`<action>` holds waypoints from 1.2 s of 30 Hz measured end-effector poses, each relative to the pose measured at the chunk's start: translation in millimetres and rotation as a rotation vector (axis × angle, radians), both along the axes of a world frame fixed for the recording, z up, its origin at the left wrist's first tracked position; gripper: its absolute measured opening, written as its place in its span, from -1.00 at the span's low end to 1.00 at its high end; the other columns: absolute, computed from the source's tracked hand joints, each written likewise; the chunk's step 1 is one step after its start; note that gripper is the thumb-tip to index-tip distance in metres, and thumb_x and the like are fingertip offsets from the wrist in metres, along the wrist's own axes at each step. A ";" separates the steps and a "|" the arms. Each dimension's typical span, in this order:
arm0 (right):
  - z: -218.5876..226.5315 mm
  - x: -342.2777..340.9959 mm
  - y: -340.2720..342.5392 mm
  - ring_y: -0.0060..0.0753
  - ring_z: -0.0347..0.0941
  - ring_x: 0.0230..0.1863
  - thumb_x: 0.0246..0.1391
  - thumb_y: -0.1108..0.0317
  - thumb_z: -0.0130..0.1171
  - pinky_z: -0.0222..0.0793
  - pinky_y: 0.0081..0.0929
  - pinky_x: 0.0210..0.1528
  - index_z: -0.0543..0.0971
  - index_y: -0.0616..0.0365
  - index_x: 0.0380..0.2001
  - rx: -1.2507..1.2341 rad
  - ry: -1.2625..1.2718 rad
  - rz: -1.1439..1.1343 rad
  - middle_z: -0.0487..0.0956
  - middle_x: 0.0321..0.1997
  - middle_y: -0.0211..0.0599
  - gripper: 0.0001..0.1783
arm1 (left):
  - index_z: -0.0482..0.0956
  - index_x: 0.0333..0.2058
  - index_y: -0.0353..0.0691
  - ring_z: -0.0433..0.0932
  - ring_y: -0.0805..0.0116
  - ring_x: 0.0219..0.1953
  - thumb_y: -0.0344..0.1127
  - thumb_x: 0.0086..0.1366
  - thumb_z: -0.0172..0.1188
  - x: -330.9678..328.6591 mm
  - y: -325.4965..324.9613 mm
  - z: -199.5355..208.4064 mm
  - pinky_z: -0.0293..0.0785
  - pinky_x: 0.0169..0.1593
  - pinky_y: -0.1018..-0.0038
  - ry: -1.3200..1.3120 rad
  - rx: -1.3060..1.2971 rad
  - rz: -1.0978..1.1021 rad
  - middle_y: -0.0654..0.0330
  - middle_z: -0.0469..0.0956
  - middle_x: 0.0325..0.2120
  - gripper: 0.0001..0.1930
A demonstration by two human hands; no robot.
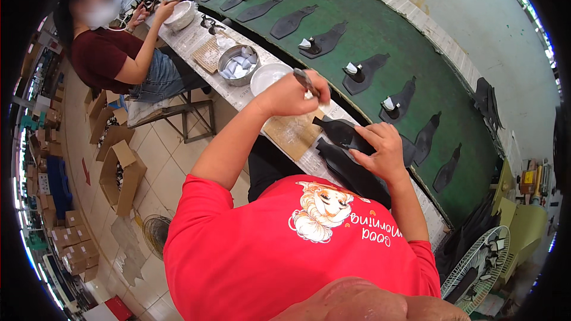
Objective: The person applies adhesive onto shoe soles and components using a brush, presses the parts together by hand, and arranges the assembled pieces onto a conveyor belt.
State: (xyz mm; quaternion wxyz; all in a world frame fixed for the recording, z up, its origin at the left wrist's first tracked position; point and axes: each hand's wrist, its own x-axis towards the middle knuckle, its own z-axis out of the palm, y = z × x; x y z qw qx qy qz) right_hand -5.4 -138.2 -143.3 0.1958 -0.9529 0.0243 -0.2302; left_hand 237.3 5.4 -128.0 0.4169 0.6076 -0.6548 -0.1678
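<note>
My left hand (295, 93) is closed round a slim dark-handled tool (307, 81); its working end is mostly hidden by the fingers. Below it lies a tan board (291, 135) smeared with white. My right hand (383, 150) grips a black shoe-sole-shaped piece (339, 132) between thumb and fingers, its narrow end pointing toward the left hand. Nearer my body, more black sole-shaped pieces (345, 169) rest along the table edge. Beyond the left hand stand a white bowl (269, 78) and a round metal tin (239, 66) holding pale pieces.
A green conveyor belt (297, 47) runs along the far side, carrying a row of black sole-shaped pieces, several with small black-and-white parts. To the left a masked co-worker (110, 53) sits at another white bowl (180, 16). Cartons (122, 172) stand on the floor; a fan (482, 261) is at lower right.
</note>
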 end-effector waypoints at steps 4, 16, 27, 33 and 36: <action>0.4 0.2 -1.4 -0.23 0.43 -0.30 -0.40 0.24 0.40 0.30 -0.32 -0.21 0.61 0.13 -0.24 0.004 0.016 0.015 0.54 -0.35 -0.31 -0.49 | 0.55 -0.45 -0.26 0.56 0.32 -0.30 -0.53 -0.08 0.03 -9.3 3.3 9.4 0.48 -0.18 0.42 0.396 0.023 -0.096 0.16 0.58 -0.41 -0.82; 1.6 1.0 -0.5 -0.17 0.41 -0.29 -0.42 0.25 0.41 0.29 -0.29 -0.18 0.57 0.17 -0.26 0.008 0.033 0.076 0.52 -0.32 -0.25 -0.49 | 0.56 -0.46 -0.20 0.53 0.28 -0.43 -0.49 -0.05 0.10 -32.3 -14.3 13.0 0.47 -0.29 0.42 0.326 0.044 -0.263 0.20 0.56 -0.50 -0.87; 2.8 1.1 -2.8 -0.16 0.40 -0.24 -0.46 0.28 0.44 0.31 -0.30 -0.15 0.54 0.17 -0.29 0.087 0.044 0.002 0.44 -0.18 -0.22 -0.48 | 0.51 -0.54 -0.25 0.55 0.35 -0.34 -0.56 -0.10 0.07 -36.7 -23.3 18.2 0.47 -0.24 0.42 0.273 -0.226 -0.198 0.23 0.60 -0.51 -0.89; 3.7 1.3 0.2 -0.20 0.42 -0.20 -0.46 0.28 0.44 0.32 -0.34 -0.15 0.54 0.20 -0.33 0.028 0.001 0.030 0.45 -0.16 -0.23 -0.50 | 0.51 -0.49 -0.24 0.55 0.25 -0.37 -0.53 -0.08 0.12 -43.8 -36.3 10.9 0.46 -0.24 0.40 -0.285 -0.295 0.095 0.19 0.59 -0.43 -0.89; 3.2 -2.4 0.0 -0.21 0.43 -0.21 -0.44 0.28 0.42 0.32 -0.33 -0.17 0.55 0.21 -0.35 0.015 0.008 -0.128 0.46 -0.18 -0.27 -0.54 | 0.53 -0.45 -0.26 0.55 0.24 -0.38 -0.50 -0.01 0.16 -46.5 -33.4 9.2 0.46 -0.27 0.41 0.090 -0.429 0.172 0.16 0.58 -0.43 -0.91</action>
